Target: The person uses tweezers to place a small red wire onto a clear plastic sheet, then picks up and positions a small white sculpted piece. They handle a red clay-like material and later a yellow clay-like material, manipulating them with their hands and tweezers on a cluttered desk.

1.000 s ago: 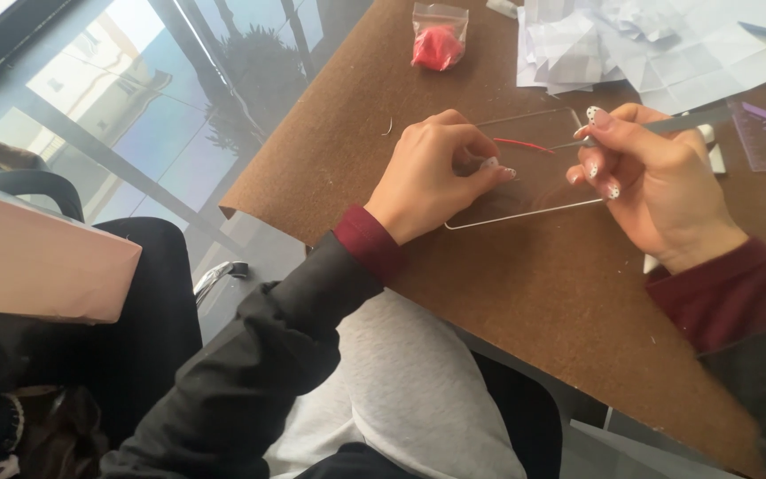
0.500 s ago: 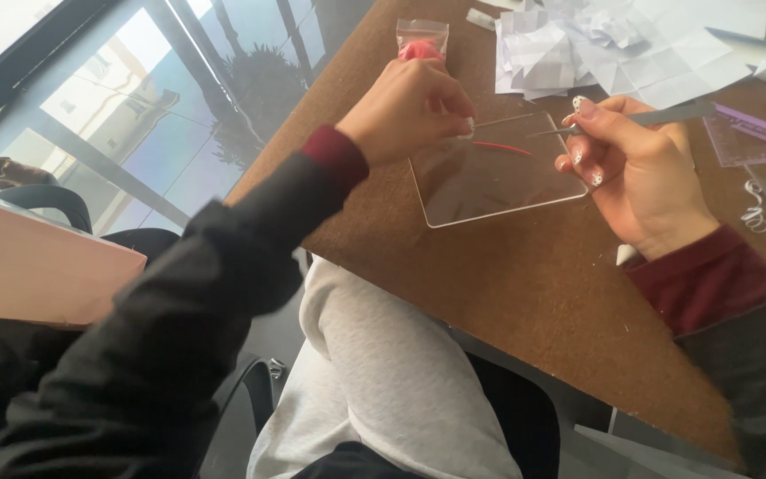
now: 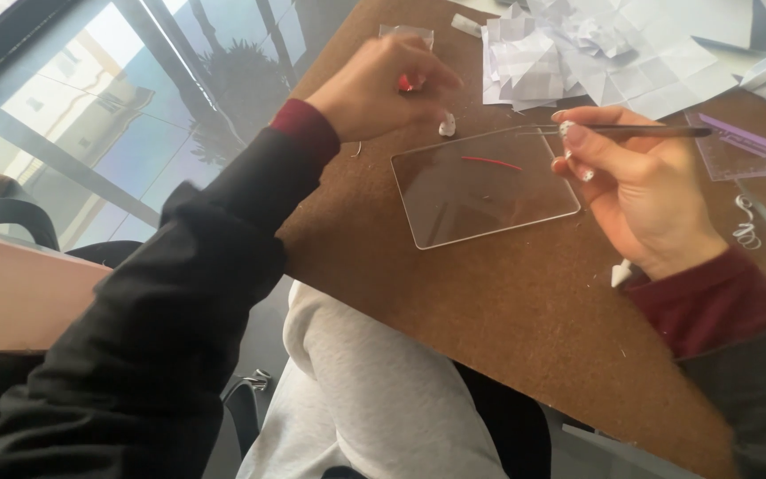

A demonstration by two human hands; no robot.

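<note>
Two hands: left (image 3: 374, 84) pinches red clay (image 3: 406, 82) in packet (image 3: 405, 34); right (image 3: 636, 191) grips tool (image 3: 640, 131).

I see a thin red strip (image 3: 491, 163) lying flat on a clear square plate (image 3: 489, 208) on the table; slim metal tweezers (image 3: 631, 131) hover level above its far edge.

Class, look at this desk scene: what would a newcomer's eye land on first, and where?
The clear plastic sheet lies mid-table with a thin red strand on it. The right hand holds a slim tool at the sheet's far right edge. The left hand reaches over a small packet of red stuff at the table's far edge.
</note>
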